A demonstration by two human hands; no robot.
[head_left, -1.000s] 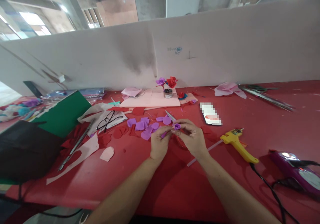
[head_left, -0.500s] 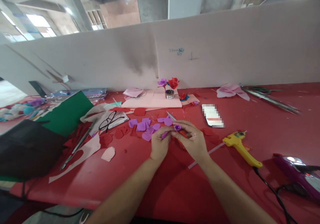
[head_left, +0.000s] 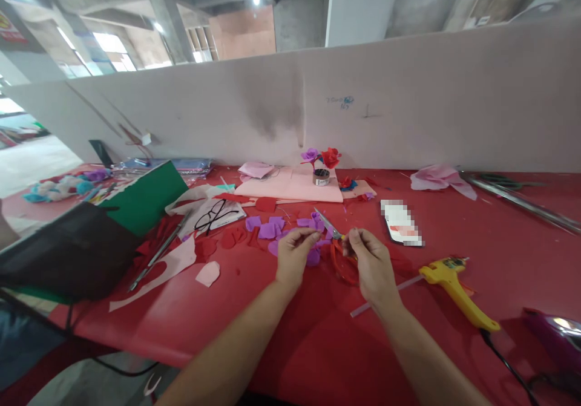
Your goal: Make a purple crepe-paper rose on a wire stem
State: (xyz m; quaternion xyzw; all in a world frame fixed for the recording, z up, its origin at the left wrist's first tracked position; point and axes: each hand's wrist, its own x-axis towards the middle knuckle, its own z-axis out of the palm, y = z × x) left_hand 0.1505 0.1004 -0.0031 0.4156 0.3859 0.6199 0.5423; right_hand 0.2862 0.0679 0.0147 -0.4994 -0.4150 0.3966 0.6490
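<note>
My left hand (head_left: 293, 253) is closed in a pinch, its fingertips above the purple petal pieces (head_left: 271, 229); whatever it grips is too small to make out. To its right, my right hand (head_left: 376, 267) is also pinched, thumb against fingers, its content hidden. The hands are apart. Between them lies a pair of scissors (head_left: 344, 264) with orange-red handles, blades pointing away to the upper left. Purple pieces (head_left: 313, 256) also lie beside and under the left fingertips. Red petal pieces (head_left: 233, 236) are scattered to the left.
A yellow glue gun (head_left: 458, 291) with its glue stick lies right, near a phone (head_left: 402, 223). Paper flowers (head_left: 330, 157) stand in a tape roll (head_left: 321, 177) on pink sheets (head_left: 290, 193). Glasses (head_left: 215, 215), a green board (head_left: 145, 203) and a black bag (head_left: 63, 255) are left.
My hands have moved apart, the right one away to the right. The rolled purple paper between my fingers no longer shows there. The scissors show more clearly. The view has shifted.
</note>
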